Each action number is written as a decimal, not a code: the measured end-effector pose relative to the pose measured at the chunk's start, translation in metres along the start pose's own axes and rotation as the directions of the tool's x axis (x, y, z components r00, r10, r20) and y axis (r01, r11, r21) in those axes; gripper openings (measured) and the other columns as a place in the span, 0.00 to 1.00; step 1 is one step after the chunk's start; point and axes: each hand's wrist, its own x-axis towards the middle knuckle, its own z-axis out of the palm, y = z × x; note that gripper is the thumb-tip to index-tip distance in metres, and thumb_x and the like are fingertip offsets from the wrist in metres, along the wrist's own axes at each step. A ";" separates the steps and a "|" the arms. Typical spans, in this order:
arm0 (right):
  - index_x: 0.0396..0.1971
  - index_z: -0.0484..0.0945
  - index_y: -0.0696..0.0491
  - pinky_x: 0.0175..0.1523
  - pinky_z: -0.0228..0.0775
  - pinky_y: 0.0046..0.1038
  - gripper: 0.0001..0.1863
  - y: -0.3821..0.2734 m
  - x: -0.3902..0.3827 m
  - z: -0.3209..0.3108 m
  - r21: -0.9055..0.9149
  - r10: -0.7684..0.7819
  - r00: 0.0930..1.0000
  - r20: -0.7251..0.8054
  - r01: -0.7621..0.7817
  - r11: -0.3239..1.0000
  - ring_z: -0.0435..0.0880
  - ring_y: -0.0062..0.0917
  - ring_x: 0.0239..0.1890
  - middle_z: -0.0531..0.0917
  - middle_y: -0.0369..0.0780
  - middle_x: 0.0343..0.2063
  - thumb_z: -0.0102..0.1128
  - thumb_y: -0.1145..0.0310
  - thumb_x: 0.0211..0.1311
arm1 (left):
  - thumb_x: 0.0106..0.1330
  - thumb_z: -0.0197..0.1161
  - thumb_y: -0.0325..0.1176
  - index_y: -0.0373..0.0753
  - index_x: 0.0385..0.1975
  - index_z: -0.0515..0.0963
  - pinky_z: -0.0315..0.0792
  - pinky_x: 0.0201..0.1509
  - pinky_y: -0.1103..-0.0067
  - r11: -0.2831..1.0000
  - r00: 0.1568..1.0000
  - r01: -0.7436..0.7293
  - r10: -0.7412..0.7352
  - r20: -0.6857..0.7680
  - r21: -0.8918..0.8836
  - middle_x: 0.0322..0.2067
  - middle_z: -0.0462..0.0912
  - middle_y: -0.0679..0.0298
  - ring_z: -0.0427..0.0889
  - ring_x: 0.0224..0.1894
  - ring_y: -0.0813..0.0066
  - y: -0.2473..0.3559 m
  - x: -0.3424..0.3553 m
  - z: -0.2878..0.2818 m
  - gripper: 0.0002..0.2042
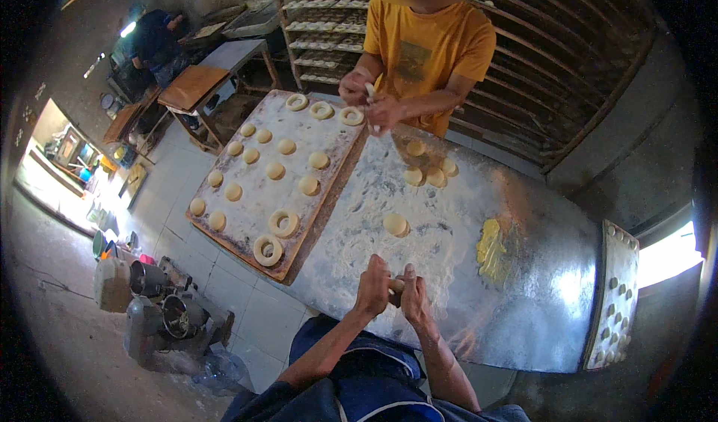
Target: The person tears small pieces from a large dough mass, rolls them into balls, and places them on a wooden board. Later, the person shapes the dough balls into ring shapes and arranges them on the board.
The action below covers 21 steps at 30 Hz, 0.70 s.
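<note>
Close to the near edge of the floured metal table (467, 302), my left hand (372, 286) and my right hand (413, 296) are closed on one piece of dough (396, 286). The fingers of both hands cover most of it, so its full shape is hidden. Just beyond my hands rests a round dough ball (394, 224). Farther off, several more dough balls (412, 176) sit together in the flour. To the left lies a floured wooden board (250, 175) with several dough balls and several dough rings (268, 250).
Across the table a person in a yellow shirt (426, 48) handles dough. A yellow greasy smear (491, 250) lies on the table's right. A tray of small pieces (615, 302) stands at the right end. Racks (321, 26) line the back; mixing machines (176, 317) stand left.
</note>
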 end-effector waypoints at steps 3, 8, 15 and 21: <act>0.26 0.81 0.61 0.35 0.71 0.35 0.38 0.004 0.013 0.012 -0.176 0.040 0.975 0.217 -0.001 0.984 0.77 0.27 0.26 0.81 0.42 0.19 0.38 0.40 0.79 | 0.74 0.50 0.43 0.37 0.27 0.65 0.68 0.33 0.75 0.991 0.995 -0.104 0.103 -0.014 -0.088 0.24 0.66 0.59 0.68 0.25 0.67 -0.029 0.001 -0.010 0.17; 0.28 0.79 0.64 0.31 0.67 0.36 0.38 -0.028 0.002 0.063 -0.042 -0.078 0.993 0.090 0.083 0.996 0.69 0.24 0.23 0.77 0.42 0.18 0.40 0.42 0.79 | 0.73 0.49 0.38 0.40 0.25 0.66 0.65 0.32 0.78 0.976 0.994 0.050 -0.030 0.101 -0.210 0.25 0.66 0.69 0.67 0.26 0.75 -0.035 0.023 -0.060 0.13; 0.33 0.80 0.63 0.39 0.72 0.35 0.31 -0.043 0.020 0.165 -0.145 -0.153 0.946 0.287 0.201 0.969 0.78 0.26 0.34 0.83 0.46 0.29 0.42 0.48 0.80 | 0.80 0.44 0.45 0.40 0.29 0.69 0.67 0.31 0.72 0.975 0.953 -0.222 0.223 -0.204 0.025 0.23 0.72 0.63 0.71 0.23 0.71 -0.017 0.041 -0.166 0.18; 0.26 0.79 0.62 0.29 0.68 0.34 0.29 -0.052 0.039 0.272 -0.092 -0.283 0.811 0.511 0.380 0.921 0.74 0.26 0.22 0.79 0.40 0.18 0.45 0.51 0.77 | 0.80 0.45 0.38 0.36 0.29 0.70 0.69 0.29 0.69 0.613 0.946 -0.265 0.013 -0.325 -0.744 0.23 0.72 0.57 0.73 0.23 0.61 -0.037 0.063 -0.263 0.16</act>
